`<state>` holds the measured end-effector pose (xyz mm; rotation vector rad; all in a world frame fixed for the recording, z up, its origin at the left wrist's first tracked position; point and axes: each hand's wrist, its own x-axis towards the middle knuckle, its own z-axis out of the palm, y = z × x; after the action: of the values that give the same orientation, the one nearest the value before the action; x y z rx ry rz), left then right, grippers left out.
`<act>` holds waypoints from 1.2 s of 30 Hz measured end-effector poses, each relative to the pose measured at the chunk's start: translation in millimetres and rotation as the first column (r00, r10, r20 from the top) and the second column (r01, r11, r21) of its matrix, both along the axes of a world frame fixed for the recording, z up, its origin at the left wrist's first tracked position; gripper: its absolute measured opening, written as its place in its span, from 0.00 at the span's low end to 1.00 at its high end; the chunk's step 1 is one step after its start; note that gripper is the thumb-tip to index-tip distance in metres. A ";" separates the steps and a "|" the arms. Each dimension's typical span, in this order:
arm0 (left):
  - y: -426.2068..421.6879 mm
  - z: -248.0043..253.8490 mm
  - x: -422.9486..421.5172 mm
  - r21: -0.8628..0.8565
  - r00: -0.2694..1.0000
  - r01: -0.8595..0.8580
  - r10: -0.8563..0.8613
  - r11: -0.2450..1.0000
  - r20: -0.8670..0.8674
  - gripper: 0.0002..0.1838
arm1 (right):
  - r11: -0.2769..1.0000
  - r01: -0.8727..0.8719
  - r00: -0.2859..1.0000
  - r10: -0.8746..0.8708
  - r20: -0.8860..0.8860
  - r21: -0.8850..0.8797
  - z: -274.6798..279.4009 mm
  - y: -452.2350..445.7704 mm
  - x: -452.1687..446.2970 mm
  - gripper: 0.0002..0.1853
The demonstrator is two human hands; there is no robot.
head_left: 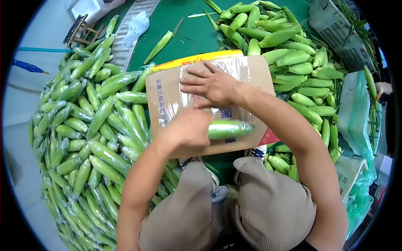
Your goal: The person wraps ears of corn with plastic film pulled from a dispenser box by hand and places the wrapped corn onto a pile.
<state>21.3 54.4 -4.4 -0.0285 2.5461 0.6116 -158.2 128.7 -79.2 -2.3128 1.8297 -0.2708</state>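
Head view: your left hand [188, 127] is closed about the 9 o'clock end of 1 green ear of corn [231, 129], although blur hides the fingertips. The ear lies over the cardboard [259, 77], projecting from your left hand toward 3 o'clock. Your right hand [213, 85], at 1 o'clock from the left, rests flat with fingers spread on clear film [238, 69] over the board, its fingers toward 9 o'clock; the ear lies at about 5 o'clock from it. Judged by appearance, the ear should be light to moderate in weight and stiff along its length, with slightly yielding husk leaves; its glossy surface is likely slippery, and hard pressure could bruise the kernels. The thick middle offers you the surest hold, the tapered tip the poorest. Film-covered ears [106, 154] are heaped at 9 o'clock from your left hand, and bare-husked ears [299, 58] at 2 o'clock.
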 end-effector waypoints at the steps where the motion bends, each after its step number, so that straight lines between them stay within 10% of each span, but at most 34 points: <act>1: 11.5 11.1 4.9 0.059 0.987 0.005 -0.014 0.998 0.157 0.22 | 1.000 -0.002 1.000 0.003 0.007 -0.016 -4.0 -0.5 0.7 0.40; 3: 32.4 -2.4 26.0 0.383 0.813 -0.043 -0.191 0.923 0.551 0.26 | 1.000 0.016 1.000 -0.016 0.006 0.021 -7.4 0.4 2.5 0.41; 8: 65.5 -51.8 86.6 0.757 0.863 -0.088 -0.330 0.648 0.382 0.34 | 0.998 -0.019 0.995 0.024 0.094 -0.056 22.1 45.2 40.1 0.37; 9: 64.4 -55.3 95.7 0.810 0.904 -0.091 -0.292 0.580 0.311 0.38 | 0.989 -0.115 0.904 0.066 0.423 0.090 47.9 76.9 54.1 0.37; 12: 51.0 -50.6 111.1 0.845 0.937 -0.111 -0.230 0.523 0.265 0.52 | 0.440 -0.406 0.863 -0.105 0.495 0.801 71.7 140.3 88.6 0.42; 15: 31.1 -68.1 145.0 0.837 0.923 -0.324 -0.047 0.441 0.382 0.50 | 0.268 -0.496 0.579 -0.606 0.545 0.826 -20.7 216.8 106.5 0.35; 20: 27.7 -29.9 146.8 0.706 0.776 -0.556 0.580 0.440 0.249 0.31 | 0.602 -0.150 0.322 -0.720 0.615 0.784 -17.6 216.7 105.0 0.32; 23: 28.2 -12.2 132.0 0.968 0.278 -0.153 0.931 -0.198 0.234 0.24 | 0.762 -0.040 0.484 -0.551 0.680 0.646 32.6 159.4 107.3 0.40; 25: 42.9 4.4 95.2 0.847 0.119 0.250 0.883 -0.468 0.453 0.31 | 0.871 0.067 0.304 -0.483 0.821 0.487 61.8 107.9 130.9 0.39; 26: 53.4 -20.8 95.7 0.945 0.164 -0.085 0.931 -0.316 0.326 0.31 | 0.811 0.112 0.310 -0.578 0.755 0.575 91.3 80.8 133.5 0.40; 27: 61.6 -11.0 88.8 0.968 0.090 -0.050 0.964 -0.245 0.249 0.30 | 0.941 0.121 0.366 -0.338 0.867 0.315 82.9 65.0 131.9 0.45; 30: 29.1 -1.1 108.2 0.901 0.121 -0.180 0.900 -0.395 0.419 0.31 | 0.989 -0.027 0.390 -0.127 0.912 0.149 91.2 53.8 127.6 0.48; 31: -8.8 3.6 130.9 0.887 0.099 -0.181 0.890 -0.424 0.446 0.30 | 0.984 -0.101 0.599 -0.060 0.799 0.149 108.6 66.3 114.0 0.50; 36: -296.4 74.2 248.2 0.982 -0.375 -0.184 0.921 0.041 -0.108 0.25 | 0.924 0.302 0.544 -0.368 0.754 0.234 34.2 156.6 30.6 0.33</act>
<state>269.6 -242.0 69.8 -1.8745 2.5078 2.9380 -127.6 285.2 -45.0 -1.3454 1.6820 -1.0673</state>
